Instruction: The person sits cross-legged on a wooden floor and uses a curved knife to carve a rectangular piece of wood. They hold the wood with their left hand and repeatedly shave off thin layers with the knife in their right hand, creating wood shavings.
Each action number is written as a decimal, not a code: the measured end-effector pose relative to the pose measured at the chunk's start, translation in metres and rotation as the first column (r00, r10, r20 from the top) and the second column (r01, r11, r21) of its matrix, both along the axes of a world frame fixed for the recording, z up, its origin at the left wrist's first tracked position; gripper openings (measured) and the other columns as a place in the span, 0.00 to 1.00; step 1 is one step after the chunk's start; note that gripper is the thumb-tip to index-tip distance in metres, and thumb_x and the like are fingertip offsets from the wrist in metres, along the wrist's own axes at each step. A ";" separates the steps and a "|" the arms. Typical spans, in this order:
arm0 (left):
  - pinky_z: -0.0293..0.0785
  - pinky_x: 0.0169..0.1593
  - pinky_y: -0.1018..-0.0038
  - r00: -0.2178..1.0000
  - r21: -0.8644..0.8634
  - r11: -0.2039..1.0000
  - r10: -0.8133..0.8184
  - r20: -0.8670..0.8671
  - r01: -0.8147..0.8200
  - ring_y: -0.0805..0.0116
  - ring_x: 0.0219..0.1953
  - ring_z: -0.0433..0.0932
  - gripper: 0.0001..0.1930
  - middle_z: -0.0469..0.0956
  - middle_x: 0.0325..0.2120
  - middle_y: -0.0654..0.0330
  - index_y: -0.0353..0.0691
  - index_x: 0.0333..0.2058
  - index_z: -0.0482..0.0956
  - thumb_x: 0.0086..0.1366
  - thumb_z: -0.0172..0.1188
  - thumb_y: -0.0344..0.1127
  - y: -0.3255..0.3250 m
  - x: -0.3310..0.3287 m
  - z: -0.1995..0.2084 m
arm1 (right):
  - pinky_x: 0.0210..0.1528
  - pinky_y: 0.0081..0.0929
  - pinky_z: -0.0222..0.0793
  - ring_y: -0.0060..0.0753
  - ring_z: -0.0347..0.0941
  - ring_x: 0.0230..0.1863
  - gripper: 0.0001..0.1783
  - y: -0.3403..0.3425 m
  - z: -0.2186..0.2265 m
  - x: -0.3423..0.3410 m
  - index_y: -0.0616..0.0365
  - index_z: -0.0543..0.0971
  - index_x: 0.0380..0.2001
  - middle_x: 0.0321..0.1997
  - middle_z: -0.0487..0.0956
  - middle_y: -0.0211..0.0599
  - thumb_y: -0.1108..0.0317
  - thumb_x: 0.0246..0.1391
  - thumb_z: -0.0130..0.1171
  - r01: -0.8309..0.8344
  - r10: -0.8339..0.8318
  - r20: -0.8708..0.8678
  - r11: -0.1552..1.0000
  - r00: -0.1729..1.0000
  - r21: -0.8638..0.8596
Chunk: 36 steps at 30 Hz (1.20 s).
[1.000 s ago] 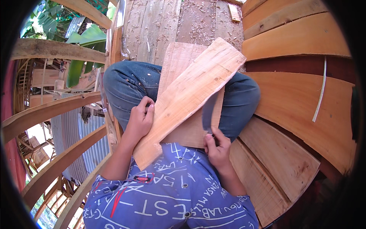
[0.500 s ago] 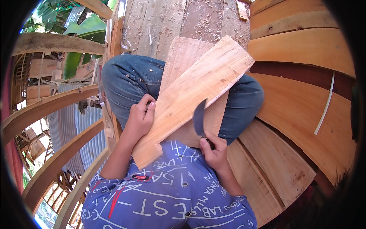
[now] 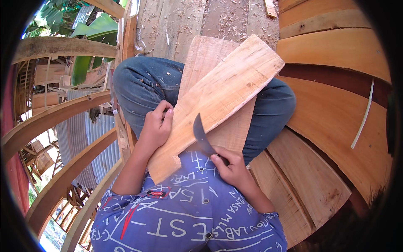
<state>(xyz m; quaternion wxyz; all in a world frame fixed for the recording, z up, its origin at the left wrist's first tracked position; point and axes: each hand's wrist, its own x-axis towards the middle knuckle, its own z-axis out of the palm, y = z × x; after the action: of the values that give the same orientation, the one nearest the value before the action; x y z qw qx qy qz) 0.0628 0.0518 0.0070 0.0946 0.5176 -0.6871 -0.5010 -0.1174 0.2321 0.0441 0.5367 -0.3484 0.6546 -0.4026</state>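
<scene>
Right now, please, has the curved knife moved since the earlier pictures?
Yes, the curved knife in the right hand has moved left, closer to the wooden railing post.

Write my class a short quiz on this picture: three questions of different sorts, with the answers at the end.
1. Which hand holds the curved knife?
2. True or false: the upper board lies parallel to the lower board, their long edges lined up.
3. Fill in the missing word: wood ____ are scattered over the floorboards.

Key:
1. The right hand.
2. False: it lies across the other at an angle.
3. Shavings.
</scene>
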 end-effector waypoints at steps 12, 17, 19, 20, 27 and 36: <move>0.61 0.25 0.70 0.999 -0.007 1.000 -0.009 0.031 0.009 0.72 0.17 0.63 0.06 0.66 0.14 0.50 0.33 0.35 0.71 0.69 0.50 0.30 0.002 0.003 -0.001 | 0.33 0.26 0.71 0.30 0.78 0.28 0.15 0.006 -0.008 -0.012 0.70 0.78 0.48 0.30 0.82 0.47 0.74 0.58 0.57 0.115 -0.125 -0.146 0.990 0.981 -0.077; 0.61 0.25 0.70 1.000 -0.025 1.000 0.010 0.003 -0.010 0.71 0.17 0.63 0.06 0.66 0.14 0.51 0.33 0.35 0.71 0.69 0.50 0.31 0.003 0.004 -0.005 | 0.35 0.28 0.73 0.35 0.82 0.31 0.16 0.004 -0.003 -0.016 0.68 0.79 0.48 0.31 0.83 0.50 0.74 0.58 0.58 0.264 -0.258 -0.070 0.961 0.964 0.086; 0.61 0.25 0.70 1.000 -0.014 1.000 0.001 0.012 -0.001 0.71 0.17 0.63 0.06 0.66 0.14 0.51 0.33 0.35 0.71 0.68 0.50 0.31 0.003 0.005 -0.005 | 0.36 0.28 0.73 0.37 0.82 0.31 0.16 0.000 -0.001 -0.005 0.66 0.79 0.49 0.31 0.83 0.48 0.74 0.58 0.57 0.005 -0.007 -0.100 1.000 0.995 -0.026; 0.61 0.25 0.70 1.000 -0.009 1.000 -0.005 0.018 0.006 0.71 0.17 0.63 0.06 0.66 0.14 0.51 0.33 0.35 0.71 0.68 0.50 0.30 0.002 0.005 -0.006 | 0.36 0.28 0.73 0.38 0.82 0.31 0.15 0.004 -0.004 -0.001 0.65 0.79 0.49 0.31 0.83 0.47 0.74 0.58 0.57 -0.053 0.048 -0.087 0.997 0.995 -0.056; 0.60 0.24 0.70 1.000 -0.042 0.999 0.006 -0.013 -0.007 0.71 0.16 0.64 0.06 0.66 0.13 0.51 0.33 0.34 0.72 0.68 0.50 0.30 0.004 0.004 -0.004 | 0.35 0.29 0.73 0.38 0.81 0.31 0.15 0.008 -0.005 -0.011 0.64 0.79 0.50 0.30 0.82 0.47 0.74 0.59 0.57 0.215 -0.215 0.000 0.976 0.977 0.038; 0.62 0.25 0.69 1.000 -0.028 1.000 -0.010 0.026 0.011 0.69 0.17 0.66 0.07 0.68 0.15 0.48 0.33 0.35 0.72 0.69 0.49 0.30 0.003 0.009 -0.001 | 0.35 0.27 0.72 0.36 0.80 0.29 0.15 0.008 -0.004 -0.014 0.67 0.79 0.47 0.31 0.82 0.49 0.75 0.57 0.57 0.259 -0.256 -0.054 0.963 0.965 0.078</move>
<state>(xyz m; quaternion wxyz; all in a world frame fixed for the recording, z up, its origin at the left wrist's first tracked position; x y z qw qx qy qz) 0.0713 0.0551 0.0059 0.0905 0.5189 -0.6980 -0.4851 -0.1312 0.2405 0.0405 0.4796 -0.2461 0.7223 -0.4332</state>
